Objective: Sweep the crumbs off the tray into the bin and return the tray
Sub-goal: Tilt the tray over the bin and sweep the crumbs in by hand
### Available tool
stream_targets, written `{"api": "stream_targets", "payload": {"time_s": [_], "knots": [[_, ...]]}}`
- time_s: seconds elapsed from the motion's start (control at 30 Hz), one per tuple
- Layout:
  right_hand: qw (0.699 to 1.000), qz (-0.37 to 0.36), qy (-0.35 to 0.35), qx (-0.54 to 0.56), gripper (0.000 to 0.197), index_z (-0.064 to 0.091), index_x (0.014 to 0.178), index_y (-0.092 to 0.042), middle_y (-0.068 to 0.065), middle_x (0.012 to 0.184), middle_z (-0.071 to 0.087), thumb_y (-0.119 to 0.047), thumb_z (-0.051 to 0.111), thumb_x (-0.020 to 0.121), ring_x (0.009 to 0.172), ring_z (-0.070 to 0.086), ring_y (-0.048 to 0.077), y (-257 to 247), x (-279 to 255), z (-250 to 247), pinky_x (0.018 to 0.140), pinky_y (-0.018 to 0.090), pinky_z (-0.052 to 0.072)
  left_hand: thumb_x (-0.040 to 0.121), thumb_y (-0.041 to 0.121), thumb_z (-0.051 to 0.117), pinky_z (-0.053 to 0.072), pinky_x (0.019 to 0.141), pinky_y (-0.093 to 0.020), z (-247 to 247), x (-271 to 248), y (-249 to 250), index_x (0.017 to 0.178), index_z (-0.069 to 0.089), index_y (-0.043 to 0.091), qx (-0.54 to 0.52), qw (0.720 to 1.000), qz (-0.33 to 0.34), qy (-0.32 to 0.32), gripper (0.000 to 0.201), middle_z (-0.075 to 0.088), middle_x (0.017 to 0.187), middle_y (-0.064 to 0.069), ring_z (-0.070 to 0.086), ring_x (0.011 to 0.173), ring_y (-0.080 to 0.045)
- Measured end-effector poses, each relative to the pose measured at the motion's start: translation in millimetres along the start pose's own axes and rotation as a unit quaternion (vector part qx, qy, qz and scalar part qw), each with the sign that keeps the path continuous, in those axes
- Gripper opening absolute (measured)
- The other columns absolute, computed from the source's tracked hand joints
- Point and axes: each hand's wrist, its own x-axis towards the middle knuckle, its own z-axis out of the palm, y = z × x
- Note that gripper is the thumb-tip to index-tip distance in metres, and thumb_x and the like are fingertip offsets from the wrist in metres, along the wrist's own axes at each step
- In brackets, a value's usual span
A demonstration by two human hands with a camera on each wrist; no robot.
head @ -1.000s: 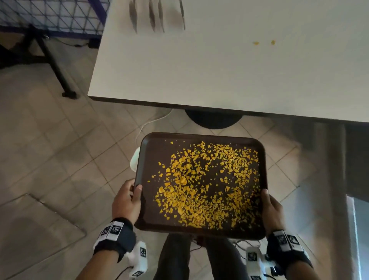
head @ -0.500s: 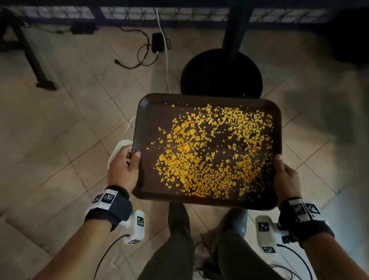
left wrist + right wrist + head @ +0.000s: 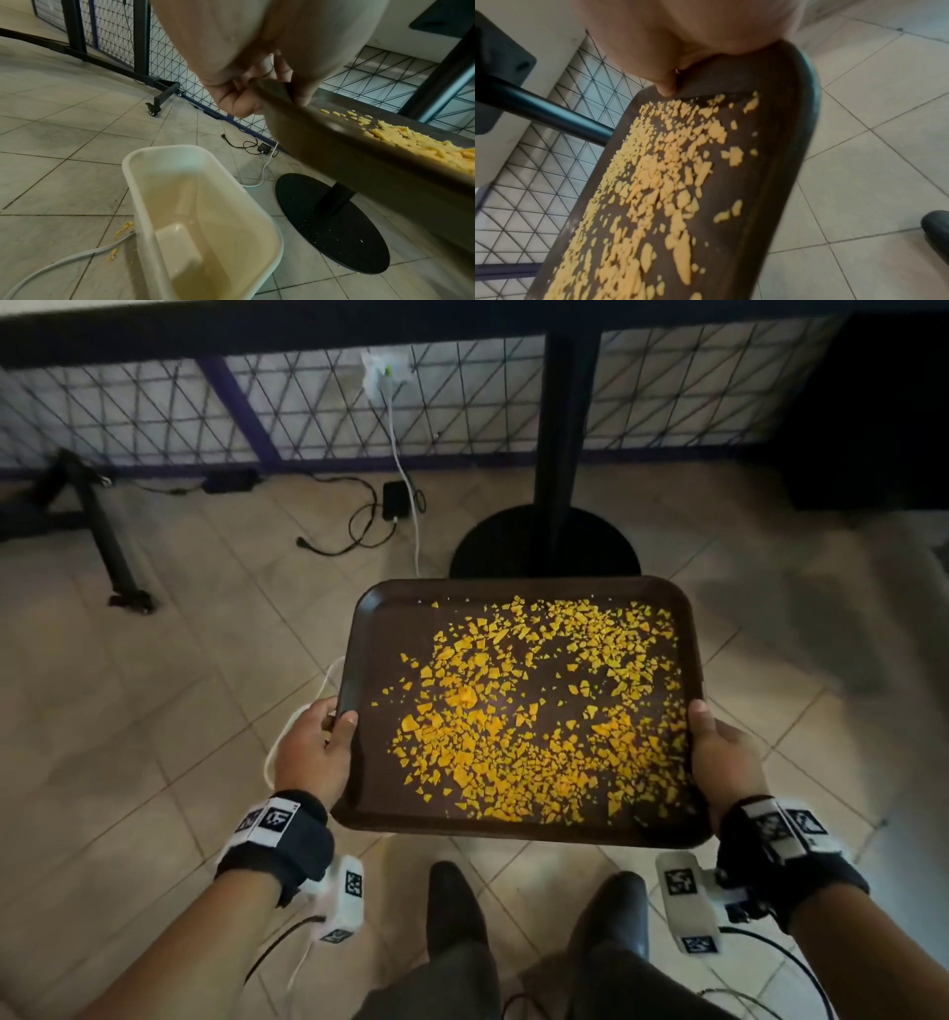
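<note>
Lowered from table height, the tray (image 3: 369,793) hangs level so its crumbs (image 3: 534,711) stay put; left hand (image 3: 313,752) and right hand (image 3: 724,762) clasp opposite rims, above the bin (image 3: 205,223).

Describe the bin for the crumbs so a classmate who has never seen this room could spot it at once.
Start at the round black table base on the tiled floor. Just to its left, below the left edge of the dark brown plastic tray, stands an open-topped, cream-white rectangular plastic bin. It is the only pale container there, with a few yellow crumbs and a white cable beside it.
</note>
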Motion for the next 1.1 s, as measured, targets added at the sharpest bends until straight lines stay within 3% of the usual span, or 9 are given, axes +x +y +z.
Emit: {"api": "stream_targets", "payload": {"time_s": [0.23, 0.3, 0.4, 0.5, 0.6, 0.7, 0.87, 0.97, 1.1], "knots": [[0.998, -0.031, 0.053, -0.033, 0.055, 0.064, 0.102, -0.006, 0.018, 0.095, 0.064, -0.049, 0.031, 0.097, 0.092, 0.060, 0.035, -16, -37, -16, 0.084, 0.040, 0.046, 0.094, 0.044, 0.043, 0.043, 0.099, -0.045, -20, -3, 18, 0.130, 0.059, 0.022, 0.091, 0.994, 0.032, -0.059, 0.045, 0.058, 0.129, -0.015, 0.054, 0.116, -0.035], [0.997, -0.042, 0.063, -0.028, 0.054, 0.064, 0.103, -0.004, 0.020, 0.095, 0.064, -0.046, 0.030, 0.098, 0.089, 0.059, 0.035, -18, -38, -14, 0.081, 0.040, 0.045, 0.096, 0.043, 0.046, 0.038, 0.106, -0.046, -20, -1, 44, 0.138, 0.052, 0.018, 0.110, 0.988, 0.096, -0.038, 0.049, 0.051, 0.137, -0.016, 0.045, 0.125, -0.035], [0.995, -0.056, 0.079, -0.025, 0.054, 0.064, 0.102, 0.001, 0.021, 0.093, 0.064, -0.042, 0.031, 0.100, 0.084, 0.057, 0.033, -17, -35, -8, 0.079, 0.039, 0.045, 0.100, 0.046, 0.042, 0.032, 0.111, -0.044, -4, -14, 111, 0.148, 0.039, 0.020, 0.133, 0.961, 0.241, -0.035, 0.055, 0.037, 0.153, -0.005, 0.033, 0.138, -0.026], [0.994, -0.060, 0.086, -0.021, 0.053, 0.064, 0.100, 0.001, 0.020, 0.088, 0.063, -0.040, 0.031, 0.100, 0.079, 0.054, 0.030, -13, -33, 0, 0.075, 0.037, 0.044, 0.103, 0.049, 0.028, 0.021, 0.118, -0.042, 32, -36, 177, 0.154, 0.023, 0.026, 0.144, 0.918, 0.351, -0.116, 0.057, 0.016, 0.163, 0.006, 0.013, 0.148, -0.018], [0.993, -0.070, 0.091, -0.017, 0.051, 0.065, 0.100, 0.001, 0.026, 0.099, 0.066, -0.038, 0.032, 0.100, 0.082, 0.056, 0.032, -11, -30, 8, 0.073, 0.035, 0.040, 0.103, 0.050, 0.019, 0.008, 0.122, -0.046, 83, -57, 219, 0.156, 0.014, 0.024, 0.173, 0.874, 0.412, -0.188, 0.059, 0.001, 0.165, 0.005, -0.004, 0.150, -0.018], [0.992, -0.085, 0.089, -0.024, 0.049, 0.067, 0.101, 0.003, 0.030, 0.109, 0.065, -0.032, 0.032, 0.101, 0.098, 0.060, 0.041, -13, -27, 13, 0.073, 0.035, 0.036, 0.101, 0.056, 0.014, 0.003, 0.121, -0.052, 128, -65, 239, 0.157, 0.008, 0.019, 0.223, 0.846, 0.426, -0.232, 0.067, -0.008, 0.164, 0.003, -0.011, 0.150, -0.021], [0.993, -0.080, 0.091, -0.008, 0.048, 0.066, 0.105, 0.002, 0.028, 0.111, 0.065, -0.032, 0.032, 0.101, 0.099, 0.059, 0.038, -12, -21, 13, 0.072, 0.032, 0.033, 0.093, 0.071, 0.004, -0.008, 0.119, -0.051, 161, -52, 242, 0.157, -0.005, 0.019, 0.266, 0.837, 0.416, -0.237, 0.082, -0.021, 0.162, 0.003, -0.021, 0.148, -0.020], [0.992, -0.074, 0.096, 0.013, 0.049, 0.065, 0.104, 0.001, 0.025, 0.106, 0.066, -0.036, 0.033, 0.100, 0.091, 0.058, 0.035, -8, -15, 9, 0.073, 0.033, 0.036, 0.091, 0.074, 0.000, -0.012, 0.119, -0.049, 154, -41, 230, 0.155, -0.013, 0.021, 0.276, 0.844, 0.399, -0.230, 0.084, -0.026, 0.160, 0.002, -0.026, 0.146, -0.019], [0.992, -0.064, 0.101, 0.032, 0.050, 0.065, 0.098, 0.001, 0.017, 0.087, 0.060, -0.038, 0.033, 0.100, 0.079, 0.050, 0.027, -2, -11, 1, 0.071, 0.033, 0.037, 0.088, 0.077, -0.006, -0.012, 0.119, -0.046, 127, -24, 183, 0.151, -0.024, 0.024, 0.298, 0.868, 0.322, -0.232, 0.084, -0.034, 0.156, 0.000, -0.029, 0.144, -0.019]]}}
